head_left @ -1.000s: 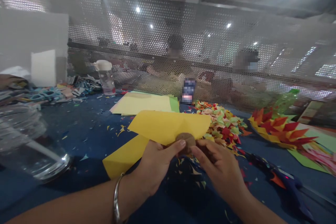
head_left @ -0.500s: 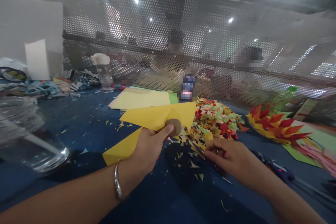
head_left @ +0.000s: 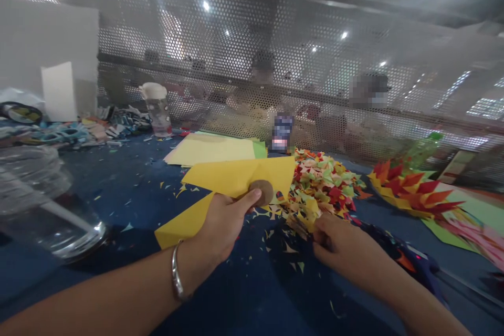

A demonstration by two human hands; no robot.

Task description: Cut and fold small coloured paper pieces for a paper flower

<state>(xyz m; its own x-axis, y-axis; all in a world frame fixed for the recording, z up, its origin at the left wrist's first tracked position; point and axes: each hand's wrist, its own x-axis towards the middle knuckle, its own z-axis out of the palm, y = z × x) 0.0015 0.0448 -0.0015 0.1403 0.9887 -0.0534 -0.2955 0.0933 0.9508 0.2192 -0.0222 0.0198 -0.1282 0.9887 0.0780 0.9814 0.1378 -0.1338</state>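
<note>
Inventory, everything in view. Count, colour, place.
Paper: 2 sections, yellow, centre
Disc: 1, brown, on paper
Scrap pile: 1, multicolour, right
Sheet stack: 1, yellow-green, rear
Phone: 1, dark, rear
Cup: 1, white-lidded, rear left
Jar: 1, clear, far left
Clutter heap: 1, mixed, left
Spiky paper: 1, red-orange, right
Tool: 1, dark blue, right
Bottle: 1, green, rear right
Mesh screen: 1, grey, back
People: 2+, blurred, back
Table: 1, blue, below
Left hand: 1, gripping disc
Right hand: 1, at scrap pile
</note>
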